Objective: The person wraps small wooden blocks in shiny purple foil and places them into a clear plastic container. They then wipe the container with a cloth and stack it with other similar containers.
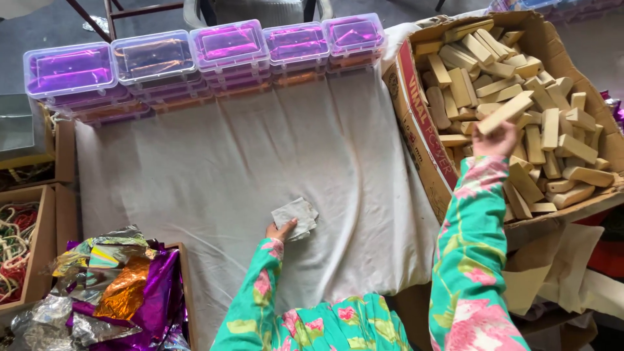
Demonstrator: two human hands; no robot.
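the right hand [495, 140] is closed round a pale wooden block [506, 112], lifted clear over the heaped cardboard box [416, 117] at the worktop's right edge; the left hand [281, 230] presses flat on a small grey folded sheet [296, 216] lying on the white cloth [214, 175], pinning it; clear purple-tinted lidded boxes [227, 49] line the far edge; crumpled foil [123, 286] sits bottom left; red lettering runs along the box flap.

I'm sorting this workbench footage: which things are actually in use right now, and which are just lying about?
In use:
- right hand holding a wooden block
- cardboard box of blocks
- left hand on a small grey sheet

Lying about:
- purple-tinted plastic boxes
- crumpled foil wrappers
- white cloth
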